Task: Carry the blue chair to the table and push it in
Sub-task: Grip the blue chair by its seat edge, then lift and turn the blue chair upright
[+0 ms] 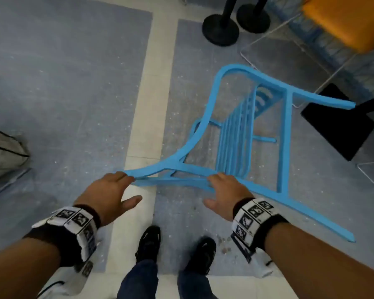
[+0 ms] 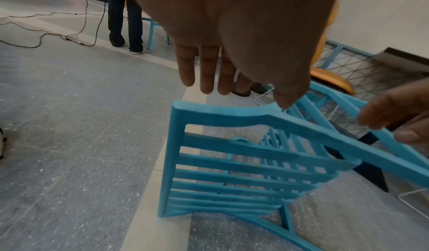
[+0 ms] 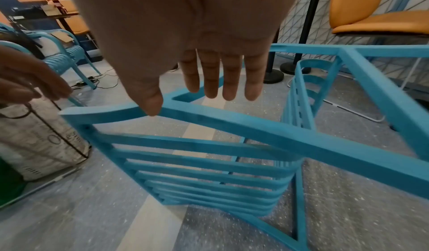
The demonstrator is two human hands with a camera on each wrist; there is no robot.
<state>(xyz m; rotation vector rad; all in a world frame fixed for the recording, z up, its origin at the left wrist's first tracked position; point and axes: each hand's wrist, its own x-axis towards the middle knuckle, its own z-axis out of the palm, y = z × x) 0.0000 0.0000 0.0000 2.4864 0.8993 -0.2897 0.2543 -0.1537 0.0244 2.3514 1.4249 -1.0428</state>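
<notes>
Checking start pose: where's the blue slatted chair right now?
Head view: the blue slatted chair sits centre-right on the grey speckled floor, just ahead of both open hands, with two black round stanchion bases beyond it.

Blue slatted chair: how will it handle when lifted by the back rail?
The blue slatted chair probably stays rigid: solid frame. Likely light, being mostly open slats. Both the left hand and right hand have straight fingers, so it may tip without a firmer grip.
</notes>
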